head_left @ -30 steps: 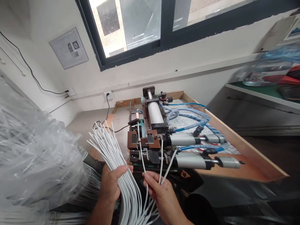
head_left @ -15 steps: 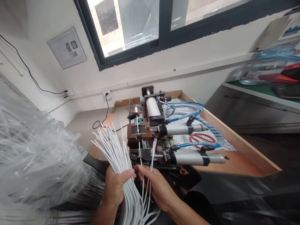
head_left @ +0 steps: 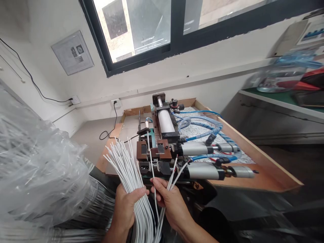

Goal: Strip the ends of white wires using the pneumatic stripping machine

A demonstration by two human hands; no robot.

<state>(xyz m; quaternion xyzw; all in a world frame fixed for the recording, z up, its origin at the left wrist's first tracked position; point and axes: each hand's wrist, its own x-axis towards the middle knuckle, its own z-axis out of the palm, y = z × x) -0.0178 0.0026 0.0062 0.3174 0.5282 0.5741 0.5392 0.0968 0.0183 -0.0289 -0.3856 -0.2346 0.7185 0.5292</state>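
Note:
My left hand [head_left: 126, 206] is wrapped round a thick bundle of white cables [head_left: 126, 168], its thumb lying across the front and the cut ends fanning upward. With thumb and forefinger, my right hand [head_left: 168, 199] pinches a single white cable [head_left: 153, 168]. That cable stands nearly upright, its top between the parted brown jaws [head_left: 154, 150] of a pneumatic machine. A few more cables [head_left: 178, 173] pass through my right hand and lean to the right; at least one shows a reddish tip. The machine's front jaws [head_left: 155, 167] are also apart.
Silver air cylinders [head_left: 204, 171] and blue hoses [head_left: 215, 126] occupy the machine's right side, inside a wooden-edged tray [head_left: 273, 162]. Plastic-wrapped cable bundles [head_left: 50, 175] are piled at left. A green-topped shelf [head_left: 278, 98] carries a plastic container [head_left: 280, 79]. A window [head_left: 141, 30] is behind.
Half a second ago the machine's jaws were closed together, with a cable below them; now they are apart and a cable reaches between them. More cables lean aside in my right hand. The left keeps its hold.

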